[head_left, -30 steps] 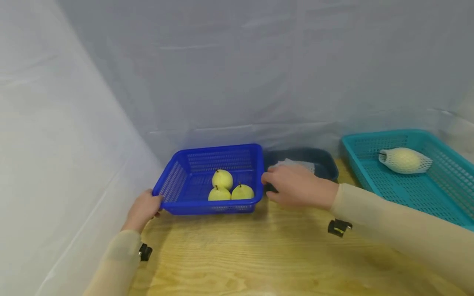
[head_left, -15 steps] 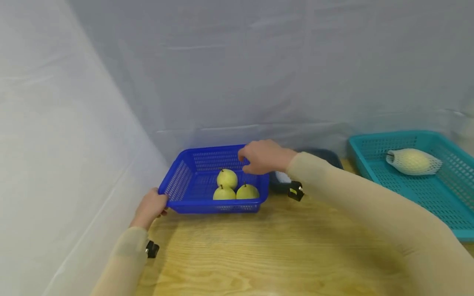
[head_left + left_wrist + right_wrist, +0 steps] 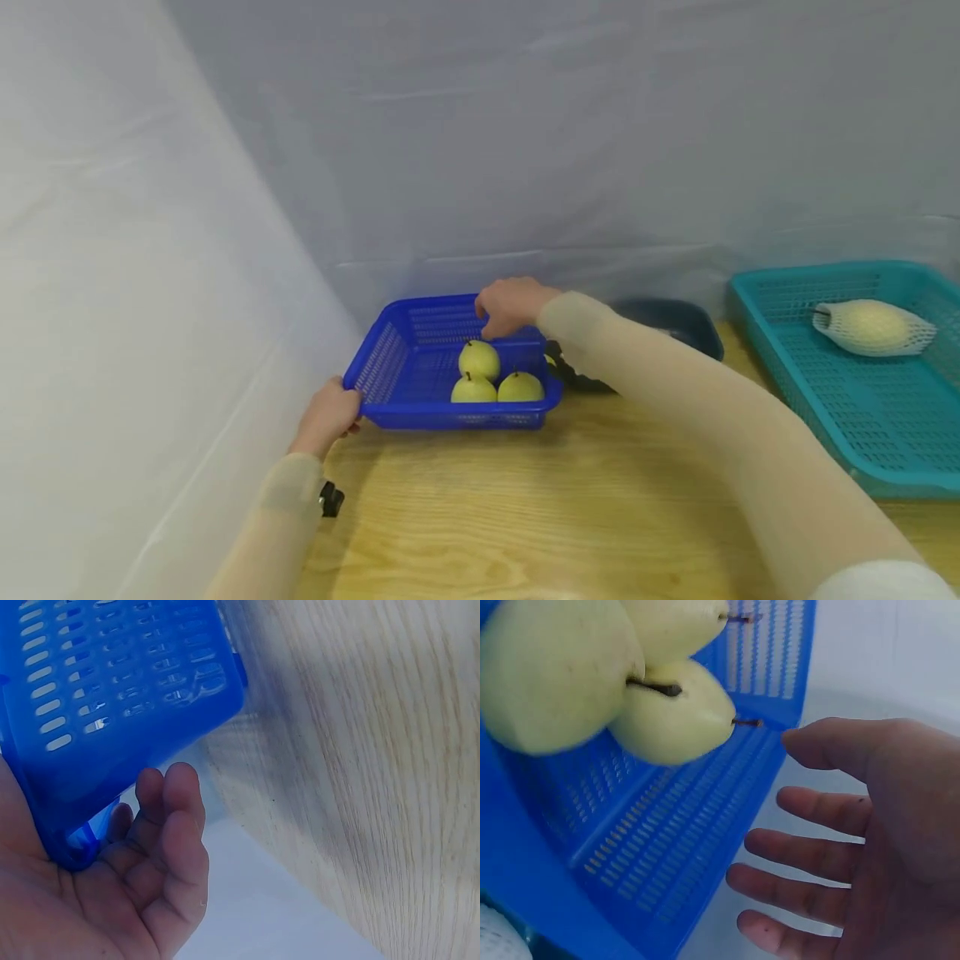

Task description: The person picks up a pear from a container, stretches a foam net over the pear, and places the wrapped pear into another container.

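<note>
A blue plastic basket (image 3: 450,411) stands at the back left of the wooden table, with three yellow-green pears (image 3: 480,360) grouped in its right half. My left hand (image 3: 327,415) grips its front left corner; the left wrist view shows the rim lying between thumb and curled fingers (image 3: 184,847). Over the far rim, towards the right corner, hovers my right hand (image 3: 513,304). From the right wrist, that hand (image 3: 855,847) looks spread: the thumb is near the rim, the other fingers are outside the basket wall, and nothing is held.
A dark bowl-like container (image 3: 675,321) is partly hidden behind my right forearm. Farther right stands a teal basket (image 3: 885,425) holding a pear in a white foam net (image 3: 873,327). White sheeting (image 3: 525,150) hangs behind and at the left.
My right hand has gone from beside the blue basket's right side, above the dark container, leftward to its far rim. The left hand keeps its grip. The whole view has shifted slightly.
</note>
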